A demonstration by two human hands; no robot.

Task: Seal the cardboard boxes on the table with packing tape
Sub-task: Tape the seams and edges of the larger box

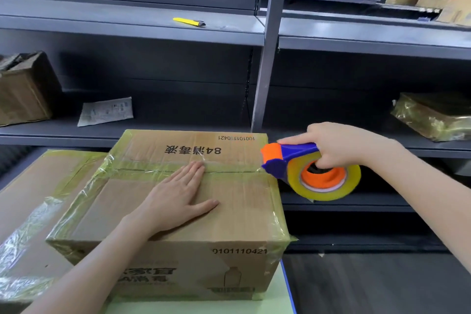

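Observation:
A brown cardboard box [237,201] with black printed characters stands on the table, its flaps closed and clear tape running along the centre seam and edges. My left hand [178,196] lies flat on the box top, fingers straight, fingertips on the taped seam. My right hand [339,145] grips a blue and orange tape dispenser [293,158] carrying a roll of yellowish clear tape [328,181]. The dispenser's front end meets the right end of the seam at the box's right edge. A second, larger taped cardboard box [30,199] lies to the left, touching the first.
Grey metal shelving [265,64] rises right behind the boxes. On it lie a yellow utility knife [189,21], a crumpled paper packet [105,111], a brown box [23,94] at left and a tape-wrapped parcel [433,115] at right. The pale green table [277,301] ends right of the box.

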